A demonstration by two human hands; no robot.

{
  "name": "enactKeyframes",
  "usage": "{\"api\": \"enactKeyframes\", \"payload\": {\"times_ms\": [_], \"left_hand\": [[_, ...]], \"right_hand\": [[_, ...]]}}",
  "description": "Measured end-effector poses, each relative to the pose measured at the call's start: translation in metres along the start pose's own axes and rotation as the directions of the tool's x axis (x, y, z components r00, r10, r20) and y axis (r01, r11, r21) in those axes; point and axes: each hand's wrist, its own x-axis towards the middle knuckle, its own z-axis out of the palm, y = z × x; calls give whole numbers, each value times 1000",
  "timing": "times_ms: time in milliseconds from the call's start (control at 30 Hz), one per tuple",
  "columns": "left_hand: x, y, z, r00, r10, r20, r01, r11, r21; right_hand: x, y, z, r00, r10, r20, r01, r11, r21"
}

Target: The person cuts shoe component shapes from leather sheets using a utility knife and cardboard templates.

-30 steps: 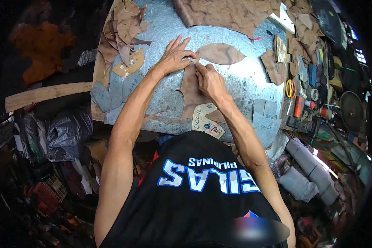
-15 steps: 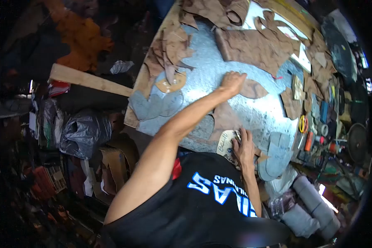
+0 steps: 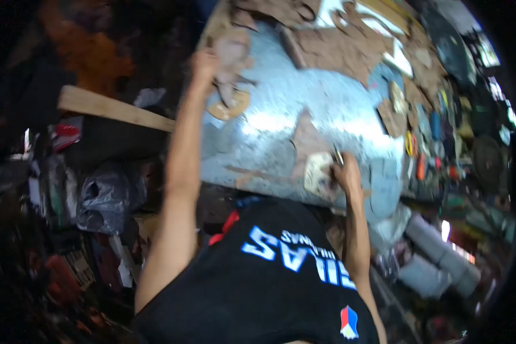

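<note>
My left hand [image 3: 205,66] is at the left edge of the metal-topped table [image 3: 275,94], against brown leather scraps [image 3: 233,49]. Motion blurs its fingers, so any hold is hidden. A yellowish cut piece with pale marks [image 3: 229,105] lies just below those scraps. Near the front edge, my right hand [image 3: 348,172] is closed round a slim tool with a shiny metal tip [image 3: 338,155]. Beside it rests a cream template with handwritten letters [image 3: 318,173], overlapping a pointed brown leather piece [image 3: 308,140]. Grey rounded pieces [image 3: 384,189] lie right of that hand.
A large brown leather sheet [image 3: 338,51] covers the table's far side. Hand tools, including orange-handled ones [image 3: 421,166], crowd the right side. A wooden plank [image 3: 114,112] juts out at left, above a dark plastic bag [image 3: 112,198]. Grey rolls [image 3: 433,243] stand lower right.
My left hand has swung left from mid-table to the scraps at the edge. The leaf-shaped brown piece beside it is gone from the middle. My right hand stays near the template, its tool tip now visible.
</note>
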Motion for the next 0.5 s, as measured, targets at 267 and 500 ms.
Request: {"api": "enactKeyframes", "payload": {"times_ms": [267,500], "left_hand": [[-177,99,19,876,129,465,19,954,-301],[-179,153,83,773,374,512,36,780,-624]], "right_hand": [[17,-16,-40,997,69,40,-74,991,115],[4,-54,-78,979,96,-179,16,844,537]]}}
